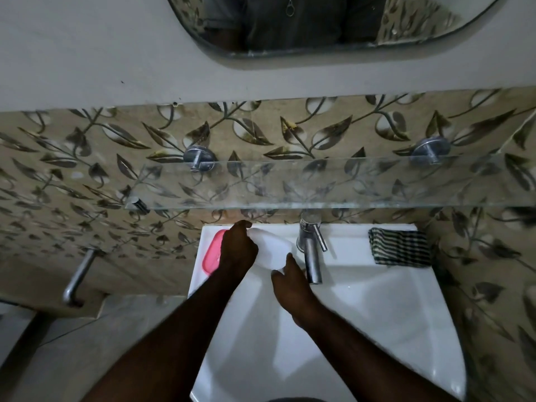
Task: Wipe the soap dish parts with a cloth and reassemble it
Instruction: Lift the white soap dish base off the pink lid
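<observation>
A white soap dish part (272,248) lies on the back ledge of the white sink (362,314), just left of the tap. My left hand (237,248) grips its far left end. My right hand (290,281) holds its near right edge with the fingers spread on it. A pink soap dish part (211,253) lies flat on the ledge to the left, partly hidden behind my left hand. A green and white striped cloth (400,247) rests folded at the ledge's back right corner, untouched.
A chrome tap (311,250) stands at the back middle of the sink, close to my right hand. A glass shelf (319,184) juts out above the ledge. A metal towel bar (78,277) is on the left wall. A mirror (319,21) hangs above.
</observation>
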`<state>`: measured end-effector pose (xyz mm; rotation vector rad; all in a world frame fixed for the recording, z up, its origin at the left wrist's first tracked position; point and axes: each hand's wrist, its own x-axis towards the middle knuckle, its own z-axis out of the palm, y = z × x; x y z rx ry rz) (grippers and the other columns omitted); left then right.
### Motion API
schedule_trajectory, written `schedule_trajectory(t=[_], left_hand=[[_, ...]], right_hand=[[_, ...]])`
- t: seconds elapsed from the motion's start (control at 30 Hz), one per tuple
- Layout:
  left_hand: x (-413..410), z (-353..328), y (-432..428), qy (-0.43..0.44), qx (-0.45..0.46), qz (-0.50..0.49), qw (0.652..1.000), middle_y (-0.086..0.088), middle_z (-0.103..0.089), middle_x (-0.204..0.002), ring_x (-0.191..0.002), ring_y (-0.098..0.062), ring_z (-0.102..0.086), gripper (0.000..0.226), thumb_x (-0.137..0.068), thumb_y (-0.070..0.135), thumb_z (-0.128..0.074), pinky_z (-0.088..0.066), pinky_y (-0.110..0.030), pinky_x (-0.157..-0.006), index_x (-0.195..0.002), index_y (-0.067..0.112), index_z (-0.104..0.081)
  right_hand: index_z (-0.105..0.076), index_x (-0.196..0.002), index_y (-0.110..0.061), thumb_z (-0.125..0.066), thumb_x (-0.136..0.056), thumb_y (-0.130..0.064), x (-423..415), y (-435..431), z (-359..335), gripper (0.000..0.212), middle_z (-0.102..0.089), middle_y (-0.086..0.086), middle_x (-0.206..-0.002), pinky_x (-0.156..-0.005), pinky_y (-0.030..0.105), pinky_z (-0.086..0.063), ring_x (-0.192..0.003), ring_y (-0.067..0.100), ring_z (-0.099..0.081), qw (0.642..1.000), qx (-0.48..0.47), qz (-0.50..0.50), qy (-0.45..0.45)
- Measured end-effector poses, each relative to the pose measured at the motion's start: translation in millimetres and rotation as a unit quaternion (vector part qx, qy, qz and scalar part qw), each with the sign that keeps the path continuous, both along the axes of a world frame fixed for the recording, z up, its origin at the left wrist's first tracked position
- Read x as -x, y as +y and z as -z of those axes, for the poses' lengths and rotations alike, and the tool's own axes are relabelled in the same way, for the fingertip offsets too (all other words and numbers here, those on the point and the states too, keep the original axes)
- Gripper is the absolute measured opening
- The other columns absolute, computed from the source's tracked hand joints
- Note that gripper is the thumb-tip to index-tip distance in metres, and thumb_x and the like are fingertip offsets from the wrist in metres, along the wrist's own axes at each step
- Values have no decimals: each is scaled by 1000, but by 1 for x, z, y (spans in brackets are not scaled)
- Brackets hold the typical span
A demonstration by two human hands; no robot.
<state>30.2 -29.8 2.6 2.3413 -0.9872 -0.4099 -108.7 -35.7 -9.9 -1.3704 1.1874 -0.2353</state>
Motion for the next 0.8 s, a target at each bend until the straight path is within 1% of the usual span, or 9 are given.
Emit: schedule_trajectory(t=[0.1,0.13,0.2,0.3,0.4,0.47,0.53,0.7,0.8], left_hand=[[0,-10,11,52,41,-29,997,-16,-65,-120,-107,-27,-61,48,-80,-13,-46,-43,-21,-84,-124,5,-58],[0,-12,15,58,55,-30,996,-16,-65,-119,-105,-27,-62,48,-80,-14,-46,-45,-24,-86,-122,4,-59],[1,-16,27,58,77,-36,995,-14,-68,-114,-98,-26,-65,46,-79,-15,-49,-49,-27,-86,-118,4,-62],[7,-17,46,96,118,-54,987,-12,-70,-108,-95,-27,-66,41,-78,-14,-52,-55,-39,-82,-112,5,-66],[20,-16,63,233,163,-91,954,-17,-68,-107,-90,-30,-64,38,-79,-17,-55,-56,-48,-78,-107,7,-64],[30,-12,73,291,179,-109,933,-17,-65,-103,-85,-28,-62,37,-80,-18,-56,-57,-47,-75,-106,8,-63],[39,-8,81,324,185,-120,920,-16,-65,-101,-83,-26,-63,36,-80,-17,-56,-58,-44,-74,-108,5,-62],[61,-3,97,339,184,-139,912,-10,-67,-95,-82,-24,-66,35,-79,-16,-57,-60,-36,-67,-103,9,-63],[67,-7,104,291,195,-122,928,-7,-68,-99,-86,-25,-66,40,-81,-14,-58,-59,-40,-73,-111,12,-61]], right_hand=[[-25,-151,-18,-44,-98,-16,10,8,-7,57,-48,1,-138,-112,41,-37,-125,17,-47,1000,5,-6,-23],[-25,-151,-18,-45,-98,-16,15,10,-10,57,-46,-5,-132,-113,40,-35,-123,12,-45,1000,11,-5,-28],[-30,-150,-20,-47,-98,-13,25,12,-18,55,-44,-10,-136,-114,36,-34,-127,8,-43,998,26,7,-48],[-44,-136,-30,-50,-96,-7,43,14,-33,47,-54,-8,-135,-95,21,-40,-117,5,-52,994,45,34,-92],[-47,-141,-20,-52,-96,-9,59,14,-42,47,-60,3,-128,-85,29,-44,-102,13,-56,994,62,53,-79],[-51,-138,-17,-54,-96,-10,66,15,-47,43,-61,6,-123,-98,36,-46,-111,19,-58,994,84,45,-57],[-53,-136,-13,-55,-96,-10,71,16,-53,40,-59,7,-124,-105,36,-43,-115,19,-56,992,106,44,-47],[-57,-132,-9,-56,-95,-9,81,14,-59,37,-59,5,-127,-102,27,-42,-115,16,-57,988,153,26,-28],[-60,-127,-8,-55,-95,-10,89,14,-53,32,-65,5,-122,-101,34,-46,-110,18,-60,992,125,15,-20]])
